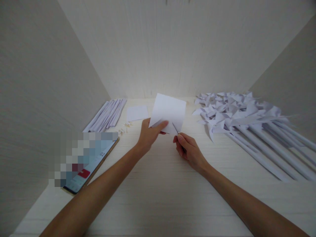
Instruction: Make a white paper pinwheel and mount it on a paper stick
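Note:
My left hand (pixel 150 133) pinches the lower left corner of a white square paper sheet (pixel 170 110), holding it tilted above the pale wooden table (pixel 158 191). Close to the sheet's lower edge, my right hand (pixel 189 149) grips a thin dark blade-like tool (pixel 175 128) whose tip touches the paper. Which tool it is, I cannot tell. Both forearms reach in from the bottom of the view.
Finished white paper pinwheels on rolled paper sticks (pixel 247 121) lie piled at the right. A bundle of rolled paper sticks (pixel 107 114) lies at the left, with a small white paper stack (pixel 137 113) and several small pins (pixel 124 128) beside it. A phone (pixel 91 166) lies front left. Walls enclose three sides.

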The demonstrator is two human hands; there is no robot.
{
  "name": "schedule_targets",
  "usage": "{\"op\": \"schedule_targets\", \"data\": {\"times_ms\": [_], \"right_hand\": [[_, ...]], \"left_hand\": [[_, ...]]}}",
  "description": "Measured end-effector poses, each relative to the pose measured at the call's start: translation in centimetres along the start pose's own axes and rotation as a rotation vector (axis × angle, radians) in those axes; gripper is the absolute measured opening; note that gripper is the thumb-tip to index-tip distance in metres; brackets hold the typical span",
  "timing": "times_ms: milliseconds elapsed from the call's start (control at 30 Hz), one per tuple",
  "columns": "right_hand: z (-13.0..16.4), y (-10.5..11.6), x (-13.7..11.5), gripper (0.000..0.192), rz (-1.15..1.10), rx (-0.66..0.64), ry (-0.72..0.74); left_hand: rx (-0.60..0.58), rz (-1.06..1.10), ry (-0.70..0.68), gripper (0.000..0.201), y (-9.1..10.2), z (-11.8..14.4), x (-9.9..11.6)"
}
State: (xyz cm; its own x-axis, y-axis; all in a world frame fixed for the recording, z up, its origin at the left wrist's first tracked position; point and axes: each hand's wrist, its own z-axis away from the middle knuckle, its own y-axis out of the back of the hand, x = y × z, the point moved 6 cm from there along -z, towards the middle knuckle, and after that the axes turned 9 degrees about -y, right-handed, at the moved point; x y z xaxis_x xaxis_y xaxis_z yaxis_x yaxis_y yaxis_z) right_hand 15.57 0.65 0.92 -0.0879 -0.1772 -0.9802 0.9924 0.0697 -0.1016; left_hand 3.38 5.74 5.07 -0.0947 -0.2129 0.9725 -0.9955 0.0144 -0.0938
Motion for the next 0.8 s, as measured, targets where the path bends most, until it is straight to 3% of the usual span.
{"op": "schedule_targets", "data": {"times_ms": [167,433,600,800], "right_hand": [[0.1,-0.1,0.0,0.030,-0.004,-0.020,0.012],[0.1,0.8,-0.5,0.029,-0.051,0.052,0.153],[0.1,0.7,-0.5,0.033,-0.103,0.051,0.165],[0.1,0.2,-0.4,0.025,0.023,0.003,0.089]], "left_hand": [[0.128,0.075,-0.024,0.033,1.4,-0.9,0.0],[0.133,0.072,0.017,0.033,1.6,-1.1,-0.2],[0.014,-0.023,0.030,0.027,1.1,-1.1,-0.4],[-0.136,-0.147,0.013,0.021,0.5,-0.8,-0.5]]}}
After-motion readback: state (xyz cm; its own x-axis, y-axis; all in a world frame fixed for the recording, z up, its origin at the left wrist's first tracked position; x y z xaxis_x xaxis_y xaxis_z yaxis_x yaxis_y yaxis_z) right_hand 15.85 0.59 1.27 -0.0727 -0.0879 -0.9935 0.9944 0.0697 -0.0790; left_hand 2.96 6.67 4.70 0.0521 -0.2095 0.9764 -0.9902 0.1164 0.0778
